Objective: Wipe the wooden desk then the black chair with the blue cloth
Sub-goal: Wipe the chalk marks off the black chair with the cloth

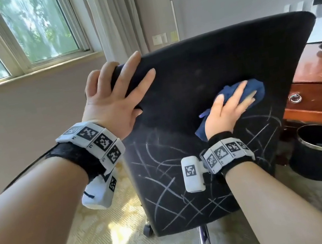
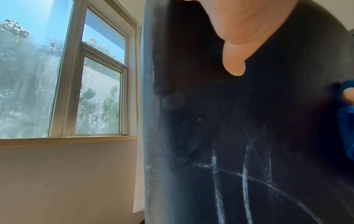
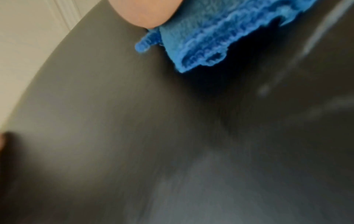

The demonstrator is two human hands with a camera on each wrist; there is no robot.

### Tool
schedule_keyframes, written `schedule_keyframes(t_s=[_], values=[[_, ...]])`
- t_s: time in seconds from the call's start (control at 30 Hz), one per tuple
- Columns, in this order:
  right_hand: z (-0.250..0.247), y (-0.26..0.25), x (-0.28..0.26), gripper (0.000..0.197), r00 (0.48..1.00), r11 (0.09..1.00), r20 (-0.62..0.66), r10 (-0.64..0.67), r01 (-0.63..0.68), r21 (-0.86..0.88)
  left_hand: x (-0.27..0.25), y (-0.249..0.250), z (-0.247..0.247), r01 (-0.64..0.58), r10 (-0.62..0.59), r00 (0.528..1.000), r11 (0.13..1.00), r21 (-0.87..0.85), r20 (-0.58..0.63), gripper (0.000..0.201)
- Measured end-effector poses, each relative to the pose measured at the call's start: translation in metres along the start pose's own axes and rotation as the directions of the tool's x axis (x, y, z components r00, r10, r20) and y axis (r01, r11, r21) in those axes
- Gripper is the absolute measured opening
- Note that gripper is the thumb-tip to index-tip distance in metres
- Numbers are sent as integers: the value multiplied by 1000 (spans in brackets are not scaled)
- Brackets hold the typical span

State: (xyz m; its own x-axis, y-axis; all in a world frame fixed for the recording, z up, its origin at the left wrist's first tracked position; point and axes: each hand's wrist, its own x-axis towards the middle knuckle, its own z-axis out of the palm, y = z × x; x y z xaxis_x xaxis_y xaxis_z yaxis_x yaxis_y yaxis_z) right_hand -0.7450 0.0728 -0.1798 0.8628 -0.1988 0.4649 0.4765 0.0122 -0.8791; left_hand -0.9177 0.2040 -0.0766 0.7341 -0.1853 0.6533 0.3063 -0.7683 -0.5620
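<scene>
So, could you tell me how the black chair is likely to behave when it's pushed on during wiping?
The black chair will probably roll or swivel: a caster shows beneath it. That may be why the left hand braces its top corner. Its backrest looks fairly stiff under the right hand pressing the blue cloth.

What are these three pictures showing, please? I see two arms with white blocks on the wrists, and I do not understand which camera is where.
No machine here: a person works with bare hands. The white blocks are marker bands and small cameras strapped to the wrists. The wide picture comes from a camera on the head, looking down. There the left hand grips the top corner of the black chair, and the right hand presses a blue cloth flat on the backrest. White chalk-like lines cover the lower part. The wooden desk stands at the right, a black bin under it. The other two pictures come from the wrist cameras: the left shows a window, the right shows the cloth close up.
</scene>
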Motion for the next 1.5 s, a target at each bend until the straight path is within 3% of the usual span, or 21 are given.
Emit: schedule_keyframes(t_s=[0.13,0.23,0.33,0.47,0.53,0.7,0.83,1.0,1.1,1.23,1.33,1.43,1.5], values=[[-16,9,20,61,997,999,-68,27,-29,-29,-5,-8,1,25,-24,999,1000,-18,38,91],[-19,19,6,64,997,994,-22,76,-78,-75,-8,-11,1,46,-46,999,999,-21,25,95],[-16,23,-15,67,994,993,104,33,-21,-114,-3,4,-7,105,-105,994,992,-66,3,101],[-14,14,-20,65,980,984,194,-51,82,-156,44,59,-15,-31,24,997,995,-92,-79,93],[-19,12,-7,64,979,978,182,-93,124,-168,68,79,-13,-19,5,995,991,-133,-102,92],[-39,35,30,64,999,993,-38,16,-20,-118,77,81,2,17,-35,991,991,-136,-129,87],[-33,57,-4,61,992,976,49,120,-109,-187,76,82,4,35,-52,991,991,-132,-126,88],[-36,51,-8,60,971,944,223,-92,156,-290,71,76,5,52,-76,987,985,-163,-142,87],[-43,44,20,64,989,970,91,-114,131,-206,67,69,8,35,-60,989,984,-175,-137,86],[-57,59,41,57,990,989,-130,48,-66,-136,62,62,12,27,-60,983,982,-185,-174,82],[-59,70,12,63,986,973,-89,141,-155,-173,61,65,13,80,-127,973,968,-236,-192,74],[-51,59,-12,66,997,977,67,47,-32,-212,55,62,13,126,-189,963,946,-298,-193,69],[-47,49,-7,65,999,981,53,-8,19,-193,48,53,14,124,-185,965,945,-301,-185,69]])
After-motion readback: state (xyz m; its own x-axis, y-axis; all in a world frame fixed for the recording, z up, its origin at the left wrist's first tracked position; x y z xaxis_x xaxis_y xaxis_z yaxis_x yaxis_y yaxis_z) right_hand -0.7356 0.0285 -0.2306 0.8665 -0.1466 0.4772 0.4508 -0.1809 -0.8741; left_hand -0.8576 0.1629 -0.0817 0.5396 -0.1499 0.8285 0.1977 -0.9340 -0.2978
